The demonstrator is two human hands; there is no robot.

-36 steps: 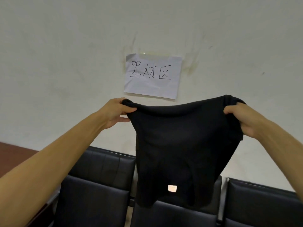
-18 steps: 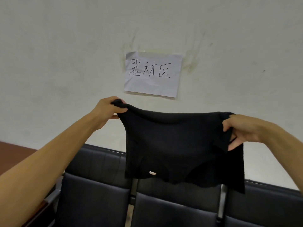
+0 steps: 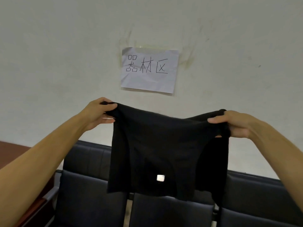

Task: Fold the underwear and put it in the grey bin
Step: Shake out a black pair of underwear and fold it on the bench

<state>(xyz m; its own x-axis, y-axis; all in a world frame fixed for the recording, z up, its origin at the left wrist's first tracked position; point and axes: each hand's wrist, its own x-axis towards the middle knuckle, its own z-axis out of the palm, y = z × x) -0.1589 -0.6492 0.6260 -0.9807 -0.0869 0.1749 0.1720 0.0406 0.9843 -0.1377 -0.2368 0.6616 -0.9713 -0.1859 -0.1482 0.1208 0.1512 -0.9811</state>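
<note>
The black underwear hangs in the air in front of the wall, spread out by its top edge, a small pale label low on its front. My left hand pinches the top left corner between thumb and fingers. My right hand grips the top right corner, fingers curled over the bunched cloth. A strip of the fabric droops lower on the right side. The grey bin is not in view.
A row of black padded seats stands against the pale wall below the garment. A white paper sign with handwriting is taped to the wall above. A reddish-brown surface shows at the far left.
The lower part of the underwear, lifted half a second ago, has dropped back and hangs longer. My right hand has shifted its hold on the top right corner.
</note>
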